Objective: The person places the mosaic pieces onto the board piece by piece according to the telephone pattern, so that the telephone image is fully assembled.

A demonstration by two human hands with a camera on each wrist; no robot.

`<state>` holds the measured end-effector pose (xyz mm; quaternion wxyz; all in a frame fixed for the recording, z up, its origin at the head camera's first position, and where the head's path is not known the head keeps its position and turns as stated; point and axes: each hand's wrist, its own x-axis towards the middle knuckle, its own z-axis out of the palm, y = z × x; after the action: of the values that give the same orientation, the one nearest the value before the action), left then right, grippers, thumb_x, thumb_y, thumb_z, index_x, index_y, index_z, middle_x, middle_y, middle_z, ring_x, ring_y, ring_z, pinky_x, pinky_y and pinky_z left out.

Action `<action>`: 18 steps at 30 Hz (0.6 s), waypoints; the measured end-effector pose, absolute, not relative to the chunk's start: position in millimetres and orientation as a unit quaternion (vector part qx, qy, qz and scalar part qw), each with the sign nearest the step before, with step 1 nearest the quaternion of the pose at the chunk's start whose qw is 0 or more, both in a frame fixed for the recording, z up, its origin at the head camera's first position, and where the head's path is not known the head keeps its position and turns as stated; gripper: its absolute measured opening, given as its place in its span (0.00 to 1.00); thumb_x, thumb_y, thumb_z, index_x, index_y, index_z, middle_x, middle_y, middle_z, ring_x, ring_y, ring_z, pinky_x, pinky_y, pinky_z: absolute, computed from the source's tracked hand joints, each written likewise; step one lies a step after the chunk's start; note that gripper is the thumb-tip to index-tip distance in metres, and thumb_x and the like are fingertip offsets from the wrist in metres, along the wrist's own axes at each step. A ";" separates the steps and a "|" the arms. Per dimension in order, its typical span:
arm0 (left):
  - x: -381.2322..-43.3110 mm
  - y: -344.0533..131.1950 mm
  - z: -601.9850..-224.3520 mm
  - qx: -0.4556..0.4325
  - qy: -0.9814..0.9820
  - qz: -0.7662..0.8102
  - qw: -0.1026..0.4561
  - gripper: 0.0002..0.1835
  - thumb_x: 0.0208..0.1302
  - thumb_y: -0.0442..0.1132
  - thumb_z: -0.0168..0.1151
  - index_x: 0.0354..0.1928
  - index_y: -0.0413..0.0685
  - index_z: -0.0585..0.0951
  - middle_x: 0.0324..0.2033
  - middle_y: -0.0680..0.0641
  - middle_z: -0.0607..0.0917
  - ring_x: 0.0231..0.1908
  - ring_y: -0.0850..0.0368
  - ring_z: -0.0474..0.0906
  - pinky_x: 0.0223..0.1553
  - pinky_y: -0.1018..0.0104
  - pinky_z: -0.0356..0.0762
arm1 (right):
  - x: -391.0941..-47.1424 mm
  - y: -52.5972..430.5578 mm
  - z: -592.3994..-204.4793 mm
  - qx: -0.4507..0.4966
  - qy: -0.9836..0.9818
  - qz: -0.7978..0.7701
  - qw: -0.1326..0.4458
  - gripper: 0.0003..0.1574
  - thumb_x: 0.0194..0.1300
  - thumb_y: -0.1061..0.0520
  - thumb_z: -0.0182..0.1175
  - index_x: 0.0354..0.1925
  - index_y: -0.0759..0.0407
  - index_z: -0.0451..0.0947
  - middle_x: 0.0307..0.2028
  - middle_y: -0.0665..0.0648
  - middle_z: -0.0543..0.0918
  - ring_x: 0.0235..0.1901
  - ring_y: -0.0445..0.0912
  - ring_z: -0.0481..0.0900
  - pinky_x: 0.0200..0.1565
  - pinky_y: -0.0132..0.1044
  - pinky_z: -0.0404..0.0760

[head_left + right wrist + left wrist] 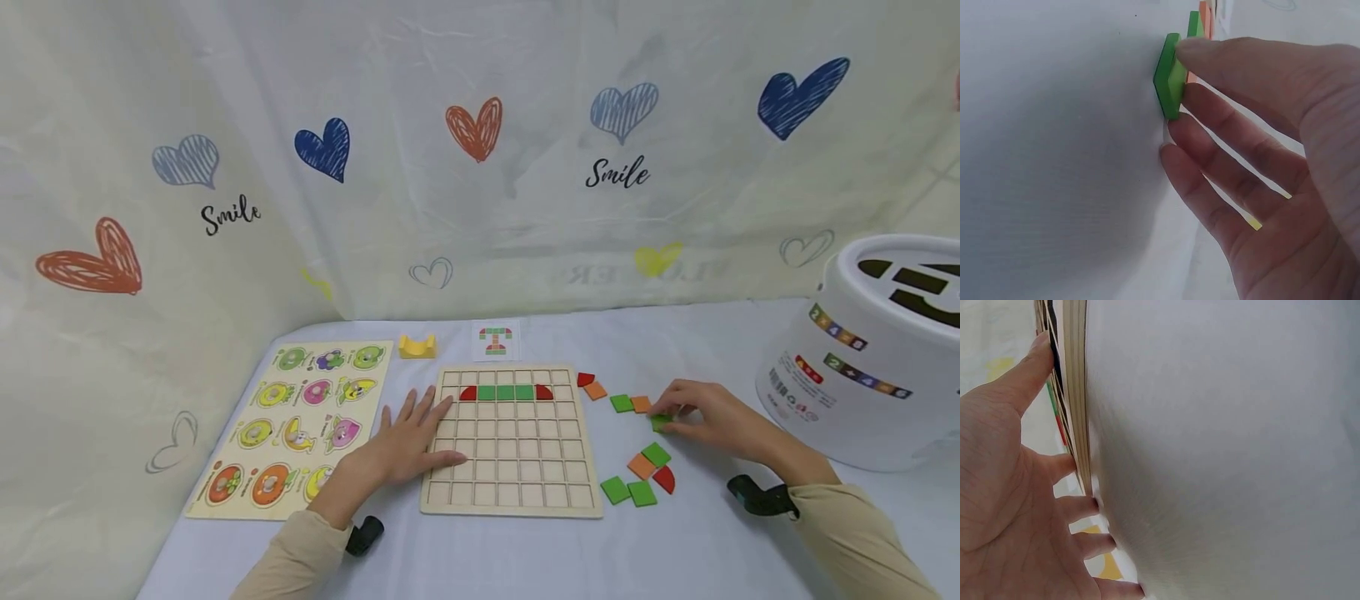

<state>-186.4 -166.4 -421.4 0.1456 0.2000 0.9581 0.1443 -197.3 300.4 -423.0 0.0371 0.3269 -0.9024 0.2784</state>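
Observation:
My left hand (401,450) lies with spread fingers across the left edge of a wooden grid board (517,511). In the left wrist view its thumb and fingertips touch the board's side and the cloth. Near the board's top, a row of green squares (506,392) has a red rounded piece (544,392) at either end. To the right of the board, my right hand (712,421) pinches a green square tile (1169,81) between thumb and fingers, close over the cloth. An orange square (641,404) and another green square (622,403) lie just left of that hand.
Loose green, orange and red pieces (642,467) lie right of the board. Behind it are a pattern card (495,340) and a yellow holder (417,347). A fruit puzzle board (255,408) lies left; a white bucket (847,367) stands right. Printed curtain (405,208) hangs behind.

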 end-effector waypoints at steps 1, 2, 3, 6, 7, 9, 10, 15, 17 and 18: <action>-186.1 -166.2 -421.0 0.200 0.958 0.146 0.146 0.51 0.71 0.69 0.58 0.84 0.48 0.54 0.83 0.36 0.47 0.81 0.31 0.40 0.71 0.21 0.37 | -197.3 300.9 -423.5 0.330 -0.901 0.279 0.039 0.17 0.54 0.66 0.79 0.43 0.57 0.89 0.37 0.44 0.84 0.36 0.37 0.80 0.40 0.33 0.83; -186.0 -166.0 -420.7 0.199 0.958 0.144 0.147 0.51 0.71 0.69 0.58 0.84 0.49 0.53 0.83 0.36 0.47 0.81 0.31 0.39 0.71 0.21 0.37 | -197.2 301.0 -423.5 0.329 -0.901 0.280 0.036 0.17 0.54 0.65 0.79 0.44 0.57 0.90 0.37 0.44 0.84 0.36 0.37 0.80 0.40 0.33 0.83; -185.6 -165.7 -420.2 0.199 0.958 0.144 0.147 0.51 0.71 0.69 0.58 0.84 0.49 0.53 0.83 0.36 0.47 0.81 0.31 0.40 0.71 0.21 0.37 | -197.4 301.2 -423.3 0.327 -0.902 0.281 0.030 0.17 0.54 0.63 0.80 0.44 0.57 0.89 0.38 0.44 0.85 0.36 0.38 0.80 0.41 0.32 0.83; -185.0 -165.8 -420.2 0.198 0.958 0.144 0.148 0.51 0.71 0.69 0.58 0.84 0.49 0.53 0.83 0.36 0.48 0.81 0.31 0.40 0.71 0.21 0.38 | -198.4 300.1 -422.7 0.315 -0.906 0.283 0.009 0.18 0.54 0.61 0.80 0.45 0.58 0.90 0.38 0.45 0.85 0.37 0.39 0.81 0.42 0.33 0.84; -184.9 -165.7 -420.1 0.198 0.958 0.144 0.148 0.51 0.71 0.70 0.58 0.84 0.49 0.53 0.83 0.36 0.48 0.81 0.30 0.40 0.71 0.21 0.38 | -198.7 299.9 -422.3 0.310 -0.907 0.284 0.001 0.18 0.55 0.61 0.80 0.45 0.58 0.89 0.39 0.46 0.86 0.37 0.39 0.81 0.43 0.34 0.84; -184.8 -165.5 -419.9 0.198 0.958 0.144 0.148 0.51 0.71 0.70 0.58 0.84 0.49 0.54 0.83 0.35 0.48 0.81 0.30 0.40 0.71 0.21 0.38 | -199.3 299.7 -421.1 0.298 -0.911 0.284 -0.017 0.18 0.55 0.61 0.80 0.46 0.59 0.89 0.39 0.46 0.86 0.38 0.39 0.81 0.44 0.34 0.84; -184.7 -165.3 -419.6 0.198 0.958 0.144 0.149 0.51 0.71 0.69 0.58 0.84 0.49 0.54 0.83 0.36 0.48 0.81 0.30 0.40 0.71 0.21 0.38 | -199.4 299.5 -420.4 0.294 -0.912 0.284 -0.025 0.18 0.55 0.61 0.80 0.46 0.59 0.89 0.40 0.46 0.86 0.38 0.39 0.81 0.44 0.34 0.84; -184.7 -164.6 -418.1 0.198 0.958 0.142 0.148 0.51 0.71 0.69 0.58 0.84 0.48 0.54 0.83 0.36 0.48 0.81 0.31 0.40 0.71 0.21 0.38 | -200.0 299.9 -416.7 0.281 -0.914 0.289 -0.052 0.17 0.56 0.62 0.79 0.45 0.59 0.89 0.40 0.47 0.86 0.38 0.39 0.82 0.44 0.34 0.85; -184.7 -164.6 -418.4 0.199 0.958 0.144 0.147 0.51 0.71 0.69 0.58 0.84 0.48 0.54 0.82 0.35 0.48 0.81 0.30 0.40 0.71 0.21 0.38 | -199.9 300.2 -415.9 0.280 -0.912 0.294 -0.055 0.17 0.56 0.63 0.79 0.45 0.60 0.89 0.40 0.48 0.86 0.38 0.39 0.81 0.43 0.34 0.85; -184.8 -164.5 -418.5 0.199 0.958 0.144 0.146 0.51 0.71 0.69 0.59 0.84 0.48 0.54 0.82 0.35 0.48 0.81 0.30 0.40 0.71 0.21 0.38 | -199.9 300.4 -415.8 0.278 -0.912 0.296 -0.057 0.17 0.56 0.63 0.79 0.46 0.60 0.89 0.40 0.48 0.86 0.37 0.38 0.81 0.43 0.34 0.84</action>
<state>-184.8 -164.5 -418.5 0.1462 0.1989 0.9583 0.1440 -199.9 300.4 -415.8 -0.0566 0.2783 -0.9120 0.2961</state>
